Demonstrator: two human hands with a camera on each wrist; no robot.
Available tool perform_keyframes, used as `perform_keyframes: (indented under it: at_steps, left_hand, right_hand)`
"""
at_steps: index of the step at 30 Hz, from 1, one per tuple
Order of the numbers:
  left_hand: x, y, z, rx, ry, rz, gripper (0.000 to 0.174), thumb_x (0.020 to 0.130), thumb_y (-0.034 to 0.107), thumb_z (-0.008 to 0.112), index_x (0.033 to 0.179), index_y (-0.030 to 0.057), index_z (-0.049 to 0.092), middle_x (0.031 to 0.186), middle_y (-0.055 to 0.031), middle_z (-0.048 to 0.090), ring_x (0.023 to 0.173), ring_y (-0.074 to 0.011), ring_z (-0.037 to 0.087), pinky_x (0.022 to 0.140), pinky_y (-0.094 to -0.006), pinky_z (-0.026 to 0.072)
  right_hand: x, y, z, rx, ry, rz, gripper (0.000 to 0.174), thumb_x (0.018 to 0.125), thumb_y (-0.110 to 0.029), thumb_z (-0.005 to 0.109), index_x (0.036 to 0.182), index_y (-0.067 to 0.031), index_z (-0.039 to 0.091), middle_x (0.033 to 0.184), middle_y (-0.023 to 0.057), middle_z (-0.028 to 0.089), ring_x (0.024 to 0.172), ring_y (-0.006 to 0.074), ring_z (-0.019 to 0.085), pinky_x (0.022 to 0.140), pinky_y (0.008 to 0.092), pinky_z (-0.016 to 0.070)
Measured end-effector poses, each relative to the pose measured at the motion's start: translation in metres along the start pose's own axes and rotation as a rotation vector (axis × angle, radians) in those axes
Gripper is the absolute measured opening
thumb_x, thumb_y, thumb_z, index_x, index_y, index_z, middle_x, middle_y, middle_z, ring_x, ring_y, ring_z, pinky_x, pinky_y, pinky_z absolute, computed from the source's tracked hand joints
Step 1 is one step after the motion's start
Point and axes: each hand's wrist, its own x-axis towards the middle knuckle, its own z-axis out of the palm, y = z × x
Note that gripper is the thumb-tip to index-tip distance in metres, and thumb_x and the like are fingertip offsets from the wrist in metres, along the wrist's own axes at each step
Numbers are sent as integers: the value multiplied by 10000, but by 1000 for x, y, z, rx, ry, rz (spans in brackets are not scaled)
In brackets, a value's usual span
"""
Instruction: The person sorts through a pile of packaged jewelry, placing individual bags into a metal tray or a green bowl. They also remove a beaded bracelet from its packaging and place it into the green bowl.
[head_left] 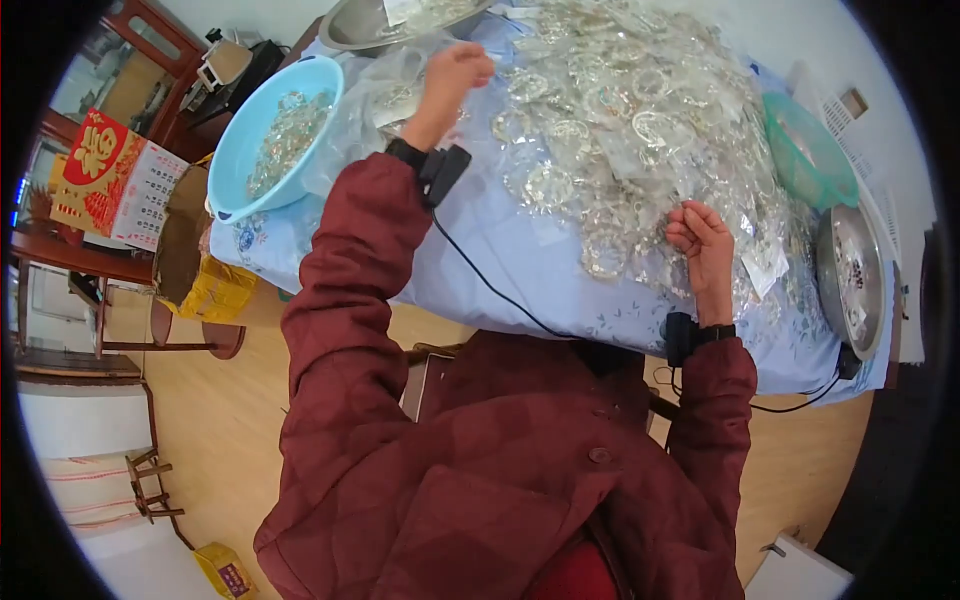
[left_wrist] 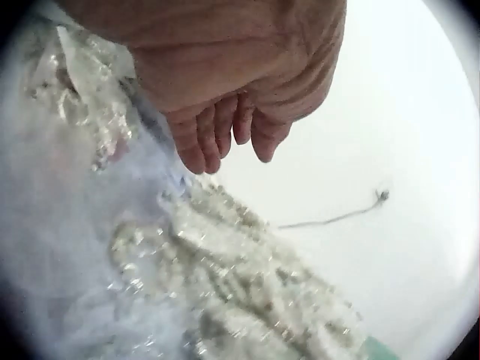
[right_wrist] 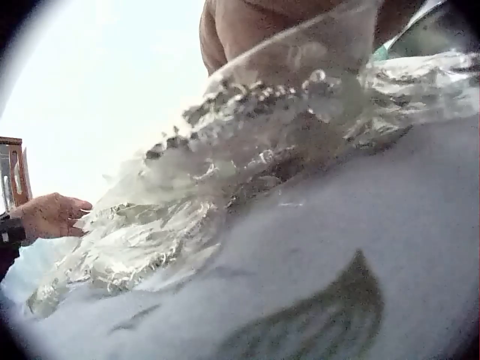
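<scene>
My left hand (head_left: 450,85) is raised over the back left part of the table, fingers loosely bent and holding nothing. In the left wrist view its fingers (left_wrist: 202,139) hang down in front of the wall. At the near edge of a big pile of clear bags with beaded jewellery (head_left: 610,120) is my right hand (head_left: 703,250), its fingers curled and thumb against them. The right wrist view shows it gripping a small clear plastic bag (right_wrist: 255,124) with dark and clear beads inside; the bag partly hides the fingers.
A light blue basin (head_left: 225,165) of bagged pieces stands at the left, with a metal bowl (head_left: 350,30) behind it. On the right are a green basket (head_left: 825,180) and another metal bowl (head_left: 870,290). A cable (head_left: 500,295) crosses the blue tablecloth (head_left: 450,255).
</scene>
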Motion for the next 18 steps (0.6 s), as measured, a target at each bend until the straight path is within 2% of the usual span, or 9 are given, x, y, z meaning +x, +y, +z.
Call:
perform_keyframes:
  at_steps: [2,3,6,7,10,15,18]
  left_hand:
    - [-3,-35,8,762,-54,237,498,756,220,620,1175,-8,478,1052,-130,604,920,-221,593,813,-324,459]
    - [-2,-52,12,758,-57,237,498,756,220,620,1175,-8,478,1052,-130,604,920,-221,593,813,-324,459]
    - [5,-84,28,902,60,740,412,717,218,616,1055,-13,570,926,-147,637,874,-295,603,770,-343,467]
    - [7,-84,30,897,59,743,412,717,218,616,1055,-13,570,926,-147,637,874,-295,603,770,-343,467]
    - [10,-84,34,795,0,432,346,742,231,584,981,-19,587,920,-152,633,829,-336,601,719,-363,466]
    - [11,-69,25,694,41,390,251,796,210,545,905,-11,597,843,-110,640,741,-276,623,613,-341,462]
    - [-13,-41,33,14,-25,-2,189,843,190,516,855,16,587,760,-50,624,655,-187,624,521,-276,430]
  right_hand:
    - [0,0,-1,-9,-6,-7,169,853,-53,529,1006,14,560,846,129,635,670,172,630,609,264,545]
    - [-1,0,-2,-11,-2,-8,169,853,-53,529,1006,14,560,846,129,635,670,172,630,609,264,545]
    - [-1,-1,0,-10,3,-2,166,852,-51,531,1002,13,564,847,130,636,667,171,630,609,267,545]
    - [-1,-1,0,-12,6,-6,166,852,-51,531,1002,13,564,847,130,636,667,171,630,609,267,545]
    - [-3,-1,1,5,6,-9,171,852,-51,530,1006,15,563,847,129,635,669,172,631,609,268,546]
    - [-1,0,0,8,5,-5,177,853,-51,526,1012,18,561,848,129,635,672,174,632,611,269,546]
    - [0,0,-2,-6,-5,-6,181,855,-53,524,1016,21,559,850,129,635,674,175,631,614,270,545]
